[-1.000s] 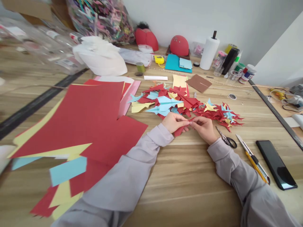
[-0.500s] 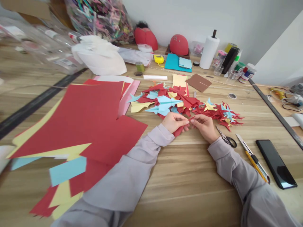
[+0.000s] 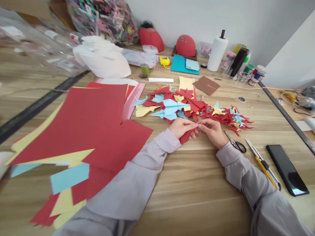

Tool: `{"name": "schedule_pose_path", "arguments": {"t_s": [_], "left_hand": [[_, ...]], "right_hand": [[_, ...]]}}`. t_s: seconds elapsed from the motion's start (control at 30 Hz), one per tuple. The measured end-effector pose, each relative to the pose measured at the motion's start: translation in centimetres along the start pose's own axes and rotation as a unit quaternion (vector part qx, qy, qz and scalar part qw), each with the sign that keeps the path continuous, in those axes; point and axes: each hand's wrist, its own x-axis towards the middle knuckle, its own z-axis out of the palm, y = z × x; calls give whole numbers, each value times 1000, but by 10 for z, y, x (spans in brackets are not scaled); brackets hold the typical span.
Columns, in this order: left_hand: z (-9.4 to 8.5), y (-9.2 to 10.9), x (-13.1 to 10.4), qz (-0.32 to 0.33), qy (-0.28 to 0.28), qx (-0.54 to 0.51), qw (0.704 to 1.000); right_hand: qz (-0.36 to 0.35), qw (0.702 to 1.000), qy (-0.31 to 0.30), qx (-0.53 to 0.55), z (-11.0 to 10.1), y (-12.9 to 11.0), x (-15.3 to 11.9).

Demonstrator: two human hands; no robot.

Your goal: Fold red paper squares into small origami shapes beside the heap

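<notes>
Between my hands is a small piece of folded red paper (image 3: pixel 186 135), mostly covered by my fingers. My left hand (image 3: pixel 182 127) pinches it from the left, thumb on top. From the right, my right hand (image 3: pixel 211 129) grips its far tip between thumb and finger; the fingertips of both hands almost meet. Just beyond them lies a heap of folded paper pieces (image 3: pixel 169 109) in red, light blue and yellow. A second cluster of pointed paper stars or birds (image 3: pixel 236 118) spreads to the right of the heap.
Large red paper sheets (image 3: pixel 98 118) cover the left, with yellow and blue scraps. Scissors (image 3: pixel 237 144), a utility knife (image 3: pixel 263 165) and a phone (image 3: pixel 286 170) lie at right. Behind stand a white paper roll (image 3: pixel 218 54), red pincushions (image 3: pixel 185 46) and a tape measure (image 3: pixel 164 61).
My hands stay in nearly the same place. The fingertips have shifted slightly on the red paper, and less of its tip shows between them.
</notes>
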Motion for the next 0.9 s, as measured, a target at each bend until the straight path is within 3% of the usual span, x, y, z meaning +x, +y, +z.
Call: {"name": "schedule_pose_path", "arguments": {"t_s": [0.47,0.9], "left_hand": [[1,3,-3,46,12,53,997],[2,7,-5,49,9,75,996]], "right_hand": [[3,1000,-8,-24,-4,3,0],[4,1000,-15,-21,-5,4,0]]}}
